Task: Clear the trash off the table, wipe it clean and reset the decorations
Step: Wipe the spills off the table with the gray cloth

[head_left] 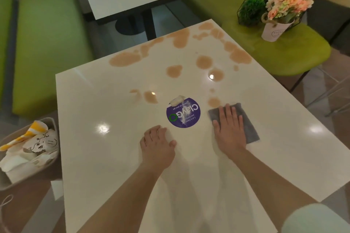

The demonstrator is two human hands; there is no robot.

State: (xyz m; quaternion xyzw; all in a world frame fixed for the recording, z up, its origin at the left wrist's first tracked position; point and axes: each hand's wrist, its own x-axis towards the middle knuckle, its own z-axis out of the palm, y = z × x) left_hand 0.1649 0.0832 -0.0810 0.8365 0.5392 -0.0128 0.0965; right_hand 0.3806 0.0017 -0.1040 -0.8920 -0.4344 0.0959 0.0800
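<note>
Right hand: the right hand [230, 128] lies flat, fingers straight and spread, pressing down on the grey rectangular wiping cloth [246, 125]; nothing is grasped, since a flat palm spreads pressure for wiping.
Cloth: it lies spread on the glossy cream square table [113, 157], just to the right of the round purple sticker [183, 113] at the table's middle, with a small tan puddle touching its far edge.
Left hand: the left hand [158, 143] rests on the tabletop just in front of the sticker, fingers loosely bent, holding nothing; probably bracing the body.
Scrap: a small torn whitish paper scrap [177, 100] sits on the sticker's far rim, likely leftover trash.
Spills: tan liquid puddles [180, 39] cover the table beyond the sticker, out to the far corner; wiping looks barely begun.
Trash: a grey bin [54, 125], off the table's edge to the left of the sticker, holds crumpled paper cups and wrappers [28, 147], so clearing seems mostly done.
Decorations: a white pot of pink artificial flowers [278, 24] and a green ball plant in a black wire frame [251, 10] stand on a lime-green chair seat [293, 56], beyond and to the right of the sticker, presumably parked there to keep the surface free.
</note>
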